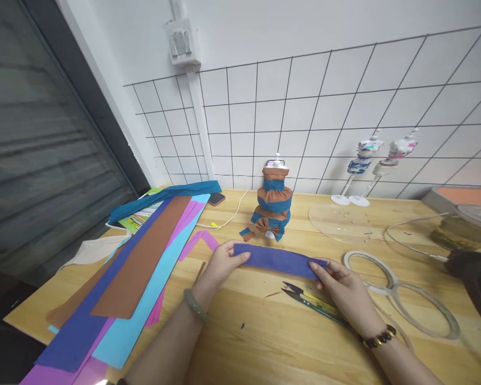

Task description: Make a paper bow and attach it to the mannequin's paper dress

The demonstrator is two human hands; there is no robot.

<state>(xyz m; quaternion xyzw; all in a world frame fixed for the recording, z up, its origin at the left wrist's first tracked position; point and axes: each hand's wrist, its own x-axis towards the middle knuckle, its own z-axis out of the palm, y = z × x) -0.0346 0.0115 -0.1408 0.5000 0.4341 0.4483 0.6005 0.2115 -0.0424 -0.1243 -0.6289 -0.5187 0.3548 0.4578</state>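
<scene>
A dark blue fabric strip [278,259] is stretched level between my two hands above the table. My left hand [223,263] pinches its left end between thumb and fingers, and a green bangle circles that wrist. At the other end, my right hand [342,286] grips the strip the same way, with a beaded bracelet on the wrist. Under the right hand lies a pair of thread snips [300,297], partly hidden. Just beyond the strip stands a small dress form [274,200] wrapped in brown and teal gathered fabric, with a brown pleated bow low at its front.
Long strips in blue, brown [148,256], light blue and purple are piled at the left. Rolls of tape [425,310] lie at the right. Two small dressed forms [361,166] stand by the wall grid, near a clear round sheet [339,223]. A phone [216,199] and white cable lie behind.
</scene>
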